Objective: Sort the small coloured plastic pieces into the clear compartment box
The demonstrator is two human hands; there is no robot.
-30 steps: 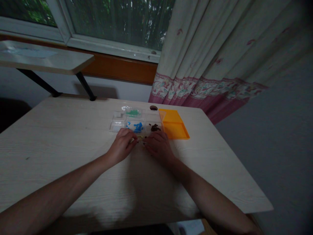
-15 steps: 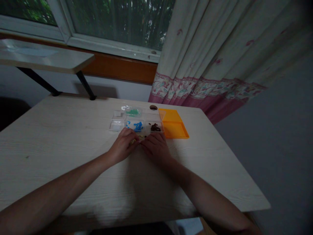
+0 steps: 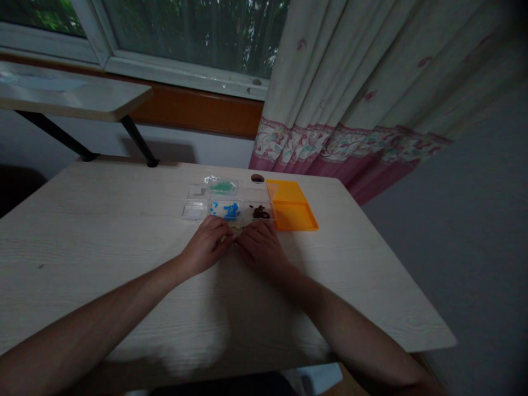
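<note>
Pale tabletop [image 3: 103, 220], yellowish bits [image 3: 233, 227] between fingertips [image 3: 225, 238] of left hand [image 3: 205, 246], right hand [image 3: 260, 248]

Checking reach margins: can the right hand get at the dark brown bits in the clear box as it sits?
Probably yes. The right hand rests just short of the clear box; the brown bits lie in its near compartment, uncovered, nothing between.

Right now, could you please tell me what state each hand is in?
Left hand: fingers curled at small pale pieces by the box; grip cannot be told.
Right hand: palm down, fingertips at the same pieces; grip cannot be told.
</note>
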